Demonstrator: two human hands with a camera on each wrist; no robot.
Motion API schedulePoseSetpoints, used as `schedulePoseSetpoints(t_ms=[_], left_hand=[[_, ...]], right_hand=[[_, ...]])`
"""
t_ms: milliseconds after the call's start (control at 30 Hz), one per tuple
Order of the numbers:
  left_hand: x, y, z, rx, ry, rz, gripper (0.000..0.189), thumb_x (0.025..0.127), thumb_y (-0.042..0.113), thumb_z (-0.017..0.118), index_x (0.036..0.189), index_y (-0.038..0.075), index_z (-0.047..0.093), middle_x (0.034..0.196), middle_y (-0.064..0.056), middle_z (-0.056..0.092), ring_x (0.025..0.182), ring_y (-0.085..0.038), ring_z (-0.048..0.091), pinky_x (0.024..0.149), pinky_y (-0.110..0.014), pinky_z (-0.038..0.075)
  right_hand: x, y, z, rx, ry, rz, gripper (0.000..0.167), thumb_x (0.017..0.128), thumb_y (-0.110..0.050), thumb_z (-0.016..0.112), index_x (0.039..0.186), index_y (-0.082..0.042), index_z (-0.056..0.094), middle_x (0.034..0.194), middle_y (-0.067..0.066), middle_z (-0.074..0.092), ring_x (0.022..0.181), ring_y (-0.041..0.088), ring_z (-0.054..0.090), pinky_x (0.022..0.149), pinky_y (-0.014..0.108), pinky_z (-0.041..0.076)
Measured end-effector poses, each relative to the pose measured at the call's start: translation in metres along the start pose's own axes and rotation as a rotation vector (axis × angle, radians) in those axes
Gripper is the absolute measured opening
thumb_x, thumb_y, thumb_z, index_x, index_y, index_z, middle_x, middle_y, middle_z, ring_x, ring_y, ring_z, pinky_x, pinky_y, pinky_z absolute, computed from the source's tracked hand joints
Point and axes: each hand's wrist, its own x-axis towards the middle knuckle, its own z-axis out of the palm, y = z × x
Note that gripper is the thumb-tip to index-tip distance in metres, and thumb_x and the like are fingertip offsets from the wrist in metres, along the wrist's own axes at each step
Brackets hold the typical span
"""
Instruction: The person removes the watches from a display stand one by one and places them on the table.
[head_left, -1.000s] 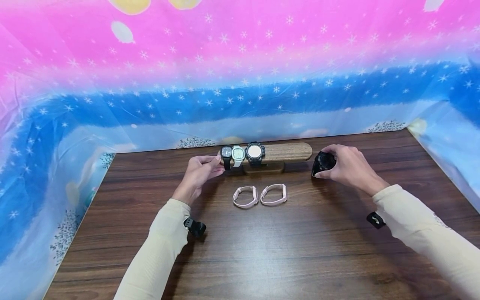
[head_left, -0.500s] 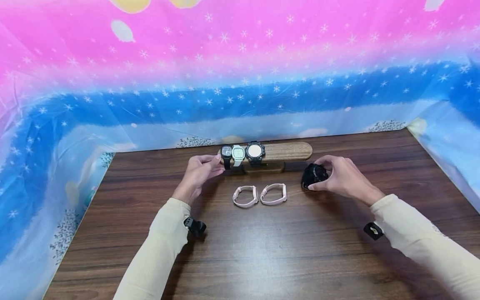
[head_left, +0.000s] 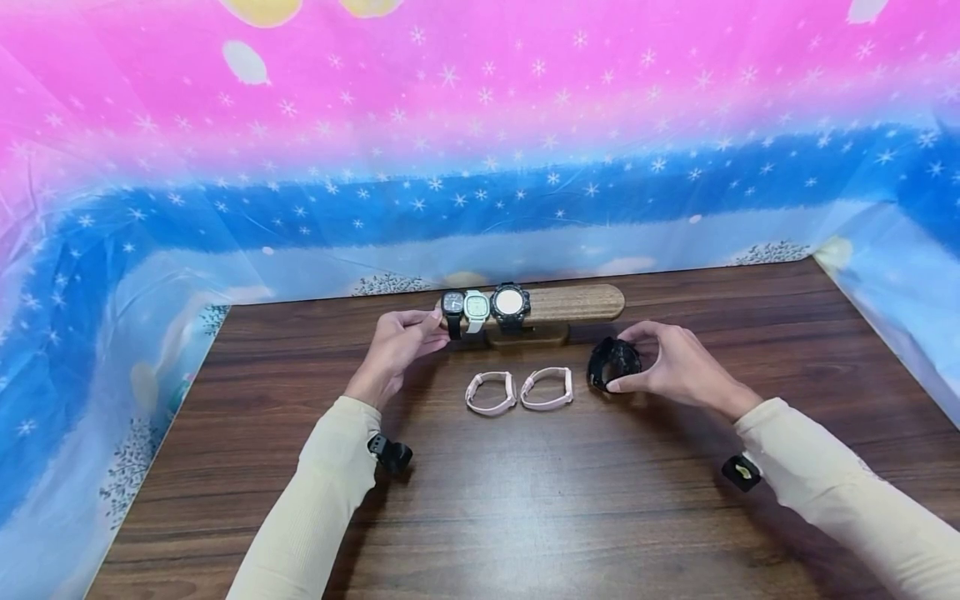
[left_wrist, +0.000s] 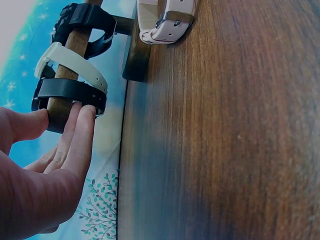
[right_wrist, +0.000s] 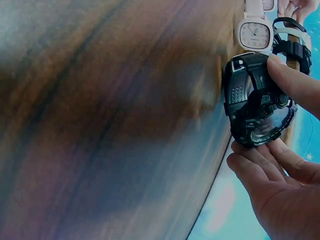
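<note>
My left hand [head_left: 396,354] pinches the left end of a wooden watch stand [head_left: 577,304]. In the left wrist view, the thumb is on one side of the bar and the fingers on the other. Around the bar sit a black square watch [head_left: 452,303], a pale mint watch [head_left: 476,307] and a chunky black round watch [head_left: 510,302]. Near the stand's right end, my right hand [head_left: 678,371] grips another black watch [head_left: 617,362] between thumb and fingers. Its strap forms a loop in the right wrist view, where the buckle side [right_wrist: 245,90] faces the camera.
Two pale pink watches [head_left: 547,390] stand on edge in front of the stand, straps looped. The dark wooden table [head_left: 525,517] runs back to a pink and blue snowflake cloth [head_left: 465,200]. Black cameras [head_left: 392,454] hang from both wrists.
My right hand has moved left and toward me with the black watch, from right of the stand to near the pink watches, turning the watch. The left hand has stayed on the stand.
</note>
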Motion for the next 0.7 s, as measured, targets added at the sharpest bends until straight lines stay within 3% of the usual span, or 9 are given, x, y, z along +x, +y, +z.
schedulePoseSetpoints(t_ms=[700], left_hand=[[0.0,0.001,0.001,0.008,0.003,-0.005,0.038,0.105,0.012,0.057,0.133,-0.014,0.055,0.098,-0.015,0.07,0.086,-0.015,0.072,0.088,-0.028,0.06]], right_hand=[[-0.002,0.008,0.015,0.114,-0.052,-0.037,0.068,0.068,-0.025,0.096,0.122,-0.001,0.064,0.121,0.017,0.069,0.116,0.037,0.064,0.101,0.054,0.052]])
